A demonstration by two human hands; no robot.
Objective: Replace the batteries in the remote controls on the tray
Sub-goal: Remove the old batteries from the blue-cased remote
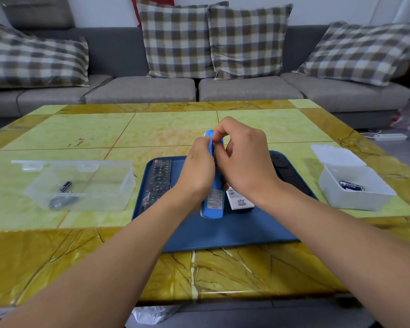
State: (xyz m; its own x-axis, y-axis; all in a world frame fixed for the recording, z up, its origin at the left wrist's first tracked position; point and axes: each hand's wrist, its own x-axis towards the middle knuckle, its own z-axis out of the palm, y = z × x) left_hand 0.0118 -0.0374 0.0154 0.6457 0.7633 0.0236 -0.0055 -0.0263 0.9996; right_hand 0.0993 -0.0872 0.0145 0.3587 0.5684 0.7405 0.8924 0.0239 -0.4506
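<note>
Blue remote (212, 202) over the tray (223, 230), upper half hidden behind both hands. Left hand (197, 170) gripping its body; right hand (243, 162) pinching near the top, pinched part indiscernible. White remote (239, 201) partly covered.

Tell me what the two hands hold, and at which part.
Both hold the blue remote, tilted above the tray. The left hand grips its middle; the right hand pinches near its upper end.
</note>
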